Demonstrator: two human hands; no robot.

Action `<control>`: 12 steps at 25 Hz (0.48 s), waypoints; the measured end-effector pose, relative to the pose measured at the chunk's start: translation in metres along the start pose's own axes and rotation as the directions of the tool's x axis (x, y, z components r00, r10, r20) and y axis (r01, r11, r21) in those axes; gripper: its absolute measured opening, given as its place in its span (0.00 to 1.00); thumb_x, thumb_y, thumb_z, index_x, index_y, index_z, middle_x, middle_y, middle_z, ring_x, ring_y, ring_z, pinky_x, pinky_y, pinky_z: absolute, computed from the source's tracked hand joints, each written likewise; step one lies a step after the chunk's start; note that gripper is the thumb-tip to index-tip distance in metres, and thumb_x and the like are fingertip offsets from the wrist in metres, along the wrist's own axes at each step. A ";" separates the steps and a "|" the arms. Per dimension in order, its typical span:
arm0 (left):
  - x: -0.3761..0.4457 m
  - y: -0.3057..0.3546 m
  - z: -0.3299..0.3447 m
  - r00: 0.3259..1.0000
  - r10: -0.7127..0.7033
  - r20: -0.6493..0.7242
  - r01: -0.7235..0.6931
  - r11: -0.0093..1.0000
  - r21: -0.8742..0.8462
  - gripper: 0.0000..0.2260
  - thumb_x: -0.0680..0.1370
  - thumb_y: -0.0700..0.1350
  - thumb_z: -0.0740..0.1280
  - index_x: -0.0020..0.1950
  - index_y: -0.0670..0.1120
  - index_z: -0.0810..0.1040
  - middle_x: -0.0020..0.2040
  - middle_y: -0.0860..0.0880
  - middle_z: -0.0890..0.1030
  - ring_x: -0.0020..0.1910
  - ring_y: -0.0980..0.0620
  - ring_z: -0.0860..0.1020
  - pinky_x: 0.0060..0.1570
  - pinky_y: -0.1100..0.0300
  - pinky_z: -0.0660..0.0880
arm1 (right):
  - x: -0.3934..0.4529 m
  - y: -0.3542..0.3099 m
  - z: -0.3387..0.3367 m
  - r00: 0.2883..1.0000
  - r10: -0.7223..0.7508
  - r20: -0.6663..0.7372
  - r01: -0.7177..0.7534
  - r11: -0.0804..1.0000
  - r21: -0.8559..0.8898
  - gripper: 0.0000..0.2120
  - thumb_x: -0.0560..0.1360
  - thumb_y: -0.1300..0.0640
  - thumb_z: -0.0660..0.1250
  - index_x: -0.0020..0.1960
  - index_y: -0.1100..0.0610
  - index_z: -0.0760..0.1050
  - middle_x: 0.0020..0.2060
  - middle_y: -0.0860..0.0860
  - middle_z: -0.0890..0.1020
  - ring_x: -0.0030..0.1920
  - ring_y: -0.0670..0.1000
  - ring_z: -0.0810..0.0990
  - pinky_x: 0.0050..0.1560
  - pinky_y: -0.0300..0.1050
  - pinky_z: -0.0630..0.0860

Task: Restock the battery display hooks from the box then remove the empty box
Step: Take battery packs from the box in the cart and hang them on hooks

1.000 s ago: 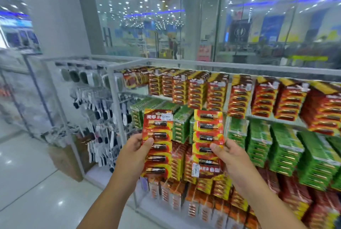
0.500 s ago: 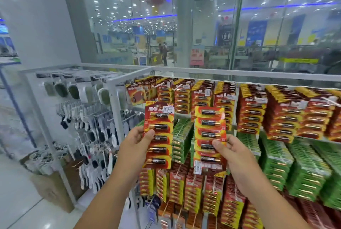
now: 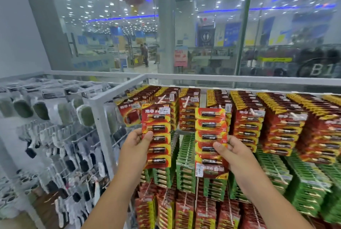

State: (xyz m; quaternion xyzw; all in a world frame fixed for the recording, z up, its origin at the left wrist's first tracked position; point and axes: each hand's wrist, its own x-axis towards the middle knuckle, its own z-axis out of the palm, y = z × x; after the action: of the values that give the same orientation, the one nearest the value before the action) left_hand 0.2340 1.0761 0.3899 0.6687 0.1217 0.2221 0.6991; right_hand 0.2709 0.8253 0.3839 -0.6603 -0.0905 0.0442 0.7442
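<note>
Raised nearer the top hooks, each hand [image 3: 136, 145] [image 3: 233, 152] grips a battery card [image 3: 156, 136] [image 3: 210, 136].

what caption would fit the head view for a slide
Left hand and right hand each hold a red battery card before the stocked battery display hooks.

Retail shop in a mall: priced battery packs [image 3: 247, 121] crowd display hooks at 3 o'clock; glass storefront [image 3: 203, 26] at 12 o'clock.
</note>
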 end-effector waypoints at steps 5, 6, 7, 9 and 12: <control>0.063 -0.015 -0.016 0.994 0.022 0.104 -0.028 0.998 0.053 0.15 0.82 0.57 0.68 0.66 0.55 0.77 0.59 0.53 0.85 0.56 0.50 0.85 0.57 0.45 0.83 | 0.015 -0.002 0.035 0.986 -0.004 -0.168 0.004 1.000 -0.004 0.08 0.82 0.58 0.67 0.49 0.45 0.72 0.38 0.36 0.83 0.40 0.37 0.82 0.54 0.37 0.72; 0.072 -0.019 -0.019 0.992 0.023 0.124 -0.030 0.998 0.058 0.19 0.79 0.63 0.69 0.66 0.57 0.76 0.61 0.53 0.84 0.59 0.50 0.84 0.59 0.43 0.82 | 0.016 -0.003 0.040 0.984 -0.007 -0.180 0.006 1.000 -0.011 0.07 0.82 0.57 0.67 0.53 0.46 0.72 0.42 0.37 0.82 0.44 0.37 0.81 0.60 0.40 0.70; 0.082 -0.024 -0.021 0.990 0.019 0.138 -0.028 0.998 0.062 0.22 0.75 0.68 0.69 0.65 0.60 0.77 0.62 0.54 0.84 0.61 0.49 0.83 0.60 0.41 0.81 | 0.020 0.000 0.042 0.980 0.000 -0.200 -0.004 1.000 -0.019 0.10 0.81 0.55 0.68 0.62 0.48 0.74 0.52 0.40 0.82 0.52 0.39 0.80 0.65 0.44 0.67; 0.095 -0.035 -0.023 0.985 0.019 0.172 -0.033 0.996 0.081 0.17 0.74 0.69 0.68 0.59 0.65 0.77 0.60 0.56 0.84 0.61 0.49 0.82 0.62 0.41 0.80 | 0.027 0.004 0.050 0.976 -0.008 -0.220 -0.007 0.998 -0.066 0.30 0.81 0.51 0.69 0.80 0.54 0.64 0.70 0.46 0.77 0.69 0.48 0.75 0.71 0.48 0.66; 0.100 -0.042 -0.020 0.979 0.011 0.205 -0.026 0.997 0.070 0.03 0.82 0.56 0.68 0.55 0.63 0.78 0.54 0.59 0.85 0.56 0.52 0.84 0.59 0.43 0.81 | 0.029 0.003 0.057 0.965 0.005 -0.261 -0.012 1.000 -0.026 0.20 0.81 0.53 0.69 0.71 0.51 0.73 0.64 0.46 0.82 0.62 0.46 0.80 0.67 0.44 0.71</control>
State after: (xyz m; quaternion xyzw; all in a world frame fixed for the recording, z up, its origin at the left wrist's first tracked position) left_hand 0.3183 1.1413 0.3596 0.7138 0.0511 0.1541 0.6813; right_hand 0.2884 0.8864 0.3890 -0.6708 0.0106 -0.0410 0.7404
